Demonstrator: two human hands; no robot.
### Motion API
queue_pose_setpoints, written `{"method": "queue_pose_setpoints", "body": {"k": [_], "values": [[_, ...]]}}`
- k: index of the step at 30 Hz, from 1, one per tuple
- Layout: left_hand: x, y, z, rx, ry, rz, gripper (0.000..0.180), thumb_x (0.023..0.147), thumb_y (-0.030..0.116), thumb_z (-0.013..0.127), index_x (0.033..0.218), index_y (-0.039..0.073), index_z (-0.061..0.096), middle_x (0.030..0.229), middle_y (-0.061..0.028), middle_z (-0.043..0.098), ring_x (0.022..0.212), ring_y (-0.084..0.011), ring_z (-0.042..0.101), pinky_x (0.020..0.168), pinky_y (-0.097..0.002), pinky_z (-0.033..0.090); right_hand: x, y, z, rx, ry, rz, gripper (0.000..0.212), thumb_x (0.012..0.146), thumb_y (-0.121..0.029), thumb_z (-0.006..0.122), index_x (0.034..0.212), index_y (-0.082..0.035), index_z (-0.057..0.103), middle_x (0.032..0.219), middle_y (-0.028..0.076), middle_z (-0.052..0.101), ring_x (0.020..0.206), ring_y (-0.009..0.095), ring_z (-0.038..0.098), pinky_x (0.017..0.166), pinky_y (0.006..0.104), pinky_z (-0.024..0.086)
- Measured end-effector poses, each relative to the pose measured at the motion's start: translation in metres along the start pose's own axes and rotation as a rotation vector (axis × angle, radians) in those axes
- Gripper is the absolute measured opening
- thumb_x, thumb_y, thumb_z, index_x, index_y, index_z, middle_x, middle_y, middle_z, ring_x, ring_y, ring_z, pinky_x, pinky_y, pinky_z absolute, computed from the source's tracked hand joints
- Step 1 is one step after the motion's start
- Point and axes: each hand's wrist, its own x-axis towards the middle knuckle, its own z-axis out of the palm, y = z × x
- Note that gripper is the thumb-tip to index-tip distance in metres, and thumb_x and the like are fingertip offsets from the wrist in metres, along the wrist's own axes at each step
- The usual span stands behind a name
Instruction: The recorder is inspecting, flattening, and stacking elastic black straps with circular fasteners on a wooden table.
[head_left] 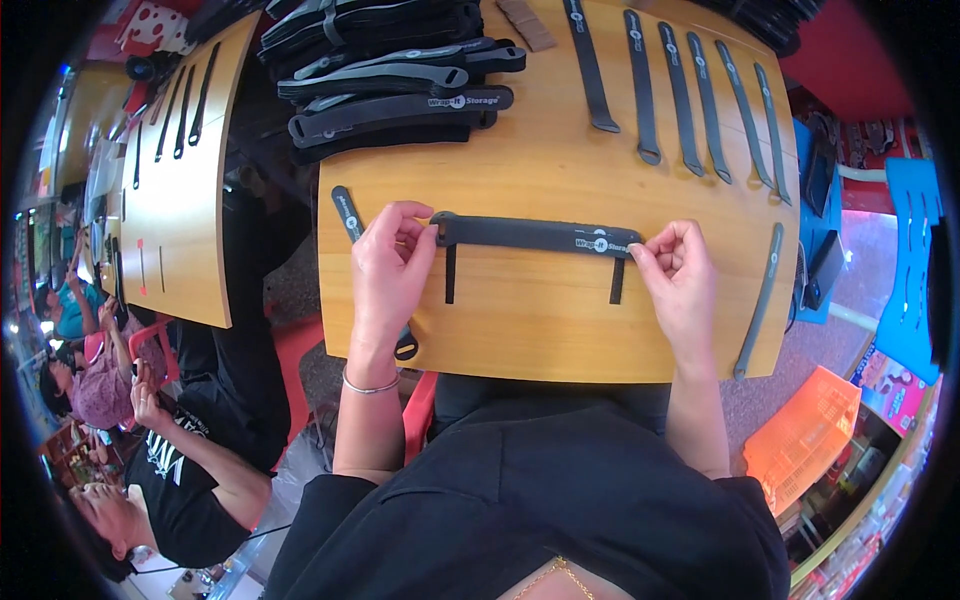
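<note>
A dark grey storage strap (525,233) with white print and a slotted end is stretched nearly level between my hands, low over the table. My left hand (393,258) pinches its slotted left end between thumb and fingers. At the rounded right end, my right hand (680,275) grips it with thumb and curled fingers. Below the strap, two short black strips, a left one (450,278) and a right one (617,283), stand out on the wooden tabletop (530,335). Another strap (345,210) lies beneath my left hand and wrist, its middle hidden.
A tall pile of straps (400,115) fills the table's back left. Several single straps (640,90) lie spread at the back right, and one strap (762,300) lies along the right edge. To the left, a person (190,480) sits by another table (185,240). An orange basket (803,440) stands at the lower right.
</note>
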Motion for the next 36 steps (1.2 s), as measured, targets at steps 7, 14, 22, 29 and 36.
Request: {"method": "queue_pose_setpoints", "body": {"k": [7, 14, 22, 29, 36], "values": [[0.0001, -0.0012, 0.0006, -0.014, 0.003, -0.008, 0.014, 0.083, -0.003, 0.064, 0.096, 0.000, 0.060, 0.072, -0.0051, 0.058, 0.062, -0.0104, 0.056, 0.057, -0.0218, 0.046, 0.0016, 0.0024, 0.0006, 0.019, 0.005, 0.002, 0.026, 0.083, 0.003, 0.069, 0.089, -0.003, 0.045, 0.072, 0.000, 0.052, 0.059, 0.003, 0.046, 0.052, 0.0186, 0.038], [0.0005, -0.0023, 0.0007, 0.001, 0.008, 0.018, 0.014, 0.083, -0.003, 0.064, 0.096, 0.000, 0.060, 0.070, -0.0049, 0.057, 0.061, -0.0098, 0.056, 0.056, -0.0218, 0.046, 0.0027, 0.0040, 0.0011, 0.021, 0.011, -0.015, 0.026, 0.083, 0.003, 0.069, 0.089, -0.003, 0.044, 0.072, 0.000, 0.053, 0.058, 0.003, 0.047, 0.051, 0.0186, 0.038], [0.0008, -0.0008, 0.0004, -0.001, 0.005, -0.004, 0.013, 0.083, -0.003, 0.064, 0.095, 0.000, 0.060, 0.070, -0.0048, 0.057, 0.061, -0.0099, 0.056, 0.056, -0.0216, 0.045, 0.0024, 0.0026, 0.0010, 0.010, 0.014, -0.010, 0.026, 0.083, 0.003, 0.069, 0.089, -0.003, 0.044, 0.071, 0.000, 0.054, 0.058, 0.002, 0.047, 0.050, 0.0189, 0.038], [0.0017, -0.0052, 0.0003, 0.008, 0.008, 0.024, 0.012, 0.083, -0.003, 0.064, 0.094, 0.000, 0.060, 0.071, -0.0054, 0.059, 0.061, -0.0102, 0.057, 0.057, -0.0220, 0.046, 0.0029, 0.0017, 0.0013, 0.011, 0.011, -0.008, 0.027, 0.083, 0.002, 0.070, 0.088, -0.002, 0.044, 0.071, 0.001, 0.054, 0.058, 0.003, 0.047, 0.051, 0.0190, 0.038], [0.0027, -0.0034, 0.0002, 0.007, 0.001, 0.002, 0.010, 0.083, -0.002, 0.064, 0.093, -0.001, 0.061, 0.073, -0.0060, 0.061, 0.063, -0.0105, 0.058, 0.058, -0.0223, 0.047, 0.0034, 0.0035, 0.0018, 0.010, 0.017, -0.011, 0.027, 0.083, 0.003, 0.070, 0.088, -0.003, 0.044, 0.071, 0.001, 0.054, 0.058, 0.002, 0.046, 0.051, 0.0189, 0.037]]}}
